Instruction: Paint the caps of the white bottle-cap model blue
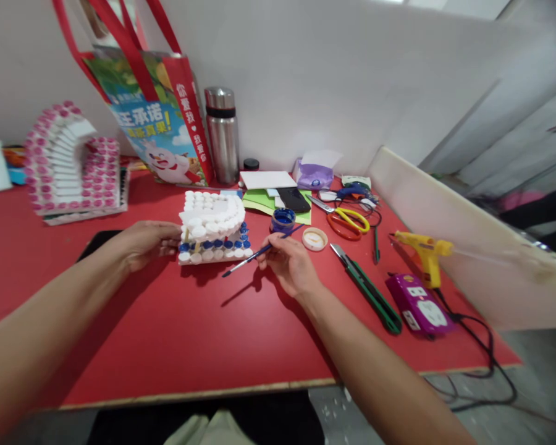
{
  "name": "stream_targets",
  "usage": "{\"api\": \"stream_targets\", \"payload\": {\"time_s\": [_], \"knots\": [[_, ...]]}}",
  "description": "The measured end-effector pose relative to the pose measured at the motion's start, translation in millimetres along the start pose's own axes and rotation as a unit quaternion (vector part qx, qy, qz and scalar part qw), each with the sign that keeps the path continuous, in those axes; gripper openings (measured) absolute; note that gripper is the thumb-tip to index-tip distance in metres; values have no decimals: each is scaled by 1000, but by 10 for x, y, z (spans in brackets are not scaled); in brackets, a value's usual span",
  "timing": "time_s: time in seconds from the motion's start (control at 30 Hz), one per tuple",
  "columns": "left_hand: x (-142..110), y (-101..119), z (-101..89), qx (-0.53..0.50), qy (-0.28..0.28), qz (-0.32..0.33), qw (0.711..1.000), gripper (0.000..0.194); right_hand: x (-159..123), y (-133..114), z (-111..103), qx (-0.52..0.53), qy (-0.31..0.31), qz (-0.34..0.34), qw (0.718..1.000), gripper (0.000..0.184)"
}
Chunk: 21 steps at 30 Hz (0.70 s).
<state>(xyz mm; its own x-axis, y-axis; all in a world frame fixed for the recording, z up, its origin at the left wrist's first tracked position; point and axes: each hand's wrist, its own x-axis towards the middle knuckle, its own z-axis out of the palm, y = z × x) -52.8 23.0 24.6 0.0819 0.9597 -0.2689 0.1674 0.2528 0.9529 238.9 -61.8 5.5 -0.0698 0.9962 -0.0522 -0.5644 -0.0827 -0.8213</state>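
Observation:
My left hand [155,241] grips the left edge of a small white model [215,225] built of round discs; some of its fingers are hidden behind it. One lower row of discs is blue, while the upper rows are white. Between the fingers of my right hand [287,262] is a thin paintbrush [259,252], its dark bristles pointing left and down, just in front of the model and apart from it. An uncapped jar of blue paint [283,220] stands behind my right hand. Its pale lid [315,239] lies beside it on the red table [189,334].
A pink-and-white disc model [76,167], a shopping bag [162,123] and a steel flask [222,136] stand along the back. Scissors [347,221], a green utility knife [368,290], a yellow glue gun [424,250] and a purple power socket [419,306] with cable are on the right.

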Motion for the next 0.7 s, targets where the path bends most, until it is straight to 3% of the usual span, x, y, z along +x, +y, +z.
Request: {"api": "stream_targets", "payload": {"time_s": [0.17,0.23,0.37,0.53,0.7], "knots": [[-191,63,70,-80,40,-98,991,12,-4,6,-3,-4,-10,9,1000,21],[-277,35,90,-106,55,-109,987,10,-7,10,-2,-2,-15,13,1000,20],[-395,-92,92,-134,68,-94,984,12,-18,18,7,1,-28,23,999,19],[-481,-175,105,-182,126,-65,973,8,-43,15,37,-10,-44,30,999,20],[-448,-151,140,-205,111,-37,972,19,-68,-41,53,-12,-37,8,999,20]]}}
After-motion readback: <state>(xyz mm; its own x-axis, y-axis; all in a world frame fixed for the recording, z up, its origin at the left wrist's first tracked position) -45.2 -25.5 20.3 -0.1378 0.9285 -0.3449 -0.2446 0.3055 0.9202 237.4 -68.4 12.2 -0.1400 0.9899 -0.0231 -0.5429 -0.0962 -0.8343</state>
